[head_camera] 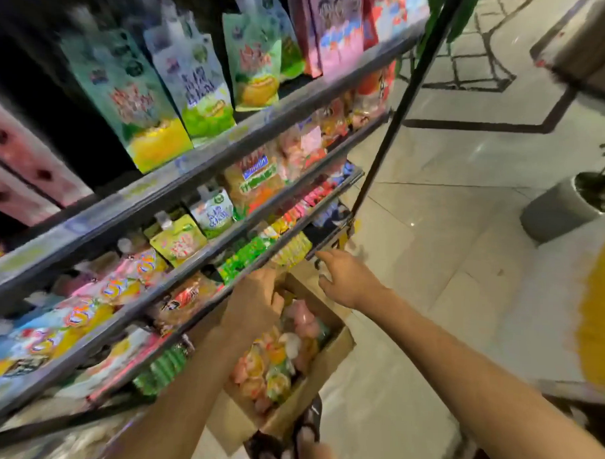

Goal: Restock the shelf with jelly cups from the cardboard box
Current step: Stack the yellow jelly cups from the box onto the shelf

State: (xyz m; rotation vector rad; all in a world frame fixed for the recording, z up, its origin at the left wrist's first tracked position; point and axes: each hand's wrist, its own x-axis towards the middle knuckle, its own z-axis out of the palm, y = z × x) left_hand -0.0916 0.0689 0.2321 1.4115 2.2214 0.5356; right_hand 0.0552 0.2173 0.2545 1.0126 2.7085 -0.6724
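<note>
Picking comes first: my left hand (pixel 254 296) curls into the cardboard box (pixel 338 347) of jelly cups (pixel 276 362), grip unclear. Right hand (pixel 347 282) spreads wide. Next, lift to the shelf (pixel 189 294) edge.

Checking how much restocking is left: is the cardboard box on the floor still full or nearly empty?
Still well filled: the open cardboard box shows jelly cups heaped across most of its inside.

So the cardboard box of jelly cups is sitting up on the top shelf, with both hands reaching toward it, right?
Not quite. The head view shows the cardboard box on the floor at the foot of the shelf, not on top. The rest holds: jelly cups fill it, and the left hand and right hand reach toward it.
</note>
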